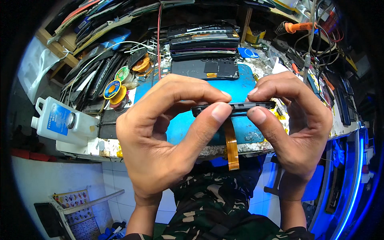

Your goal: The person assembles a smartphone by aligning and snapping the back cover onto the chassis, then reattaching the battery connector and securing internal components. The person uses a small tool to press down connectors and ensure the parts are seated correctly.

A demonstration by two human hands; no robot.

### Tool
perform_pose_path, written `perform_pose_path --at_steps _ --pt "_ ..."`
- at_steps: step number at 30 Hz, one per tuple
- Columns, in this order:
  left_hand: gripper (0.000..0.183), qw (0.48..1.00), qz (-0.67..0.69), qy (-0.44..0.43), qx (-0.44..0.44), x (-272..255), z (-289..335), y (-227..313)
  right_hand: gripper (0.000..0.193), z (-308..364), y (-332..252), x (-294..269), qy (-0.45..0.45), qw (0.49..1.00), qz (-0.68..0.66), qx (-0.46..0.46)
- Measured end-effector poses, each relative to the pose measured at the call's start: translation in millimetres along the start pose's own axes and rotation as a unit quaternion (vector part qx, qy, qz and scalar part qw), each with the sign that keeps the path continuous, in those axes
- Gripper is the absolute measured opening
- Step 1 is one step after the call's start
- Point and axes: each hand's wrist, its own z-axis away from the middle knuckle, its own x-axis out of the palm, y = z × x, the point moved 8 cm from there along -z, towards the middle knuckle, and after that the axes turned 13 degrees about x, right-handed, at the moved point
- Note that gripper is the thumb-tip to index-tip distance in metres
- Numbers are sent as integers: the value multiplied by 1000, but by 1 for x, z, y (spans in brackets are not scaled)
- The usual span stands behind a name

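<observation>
Edge-on in front of me is a thin black phone part [240, 107], perhaps a frame or screen assembly, its faces hidden at this angle. My left hand [168, 128] pinches it between thumb and forefinger left of its middle. Thumb and forefinger of my right hand [294, 120] grip it farther right, with the other fingers curled behind. From its underside an orange-brown flex cable [231, 150] hangs down past the bench edge, its end loose. Below the part lies a blue work mat [252, 134].
Behind the mat sits a stack of phone parts [204, 44]. Solder wire spools [115, 91] and a white plastic jug [60, 120] stand at left. An orange-handled soldering iron [298, 27] is at the back right, near tangled cables. The bench's front edge [208, 151] runs beneath my hands.
</observation>
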Motion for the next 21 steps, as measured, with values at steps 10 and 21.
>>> perform_pose_path --at_steps 10,21 --pt "53 999 27 -7 26 -2 -1 1 19 0 1 1 6 999 -28 18" --pt "18 1000 10 -1 -3 -2 0 -3 19 1 0 0 4 1000 -16 0"
